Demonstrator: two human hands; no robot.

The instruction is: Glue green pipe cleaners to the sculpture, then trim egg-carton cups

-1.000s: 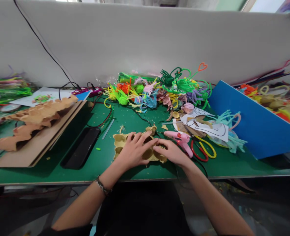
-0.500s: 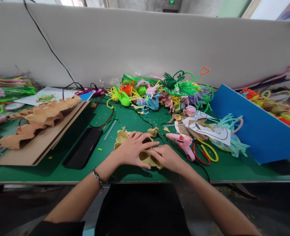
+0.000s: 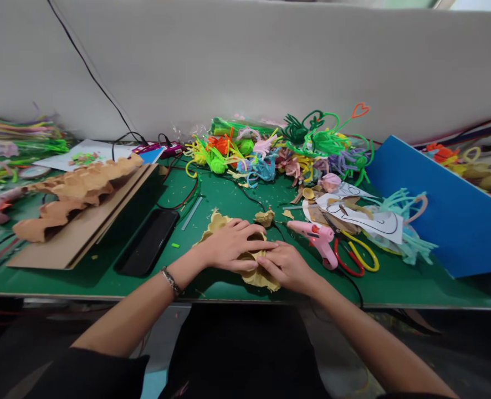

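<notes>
A torn yellowish egg-carton piece [image 3: 260, 275] lies on the green table [image 3: 224, 199] near the front edge. My left hand [image 3: 233, 245] rests over it, fingers spread across its cups and pressing on its left part. At the carton's right edge, my right hand [image 3: 287, 267] pinches the rim with thumb and fingers. The fingertips of both hands nearly meet. A small torn carton scrap [image 3: 264, 218] sits just behind the hands. Right of my right hand lies a pink glue gun [image 3: 318, 238], its nozzle pointing left.
A black phone [image 3: 147, 242] and brown cardboard [image 3: 83, 227] with carton strips lie left. Scissors [image 3: 356, 255] and paper cutouts [image 3: 370, 221] are right, before a leaning blue board [image 3: 432, 210]. Colourful pipe cleaners [image 3: 229, 152] line the back. A clear glue stick [image 3: 192, 213] lies behind my left hand.
The view has tilted down and shifted, so the table items appear slightly farther right. My left thumb has moved up closer to the fingers, baring more of the carton's front edge.
</notes>
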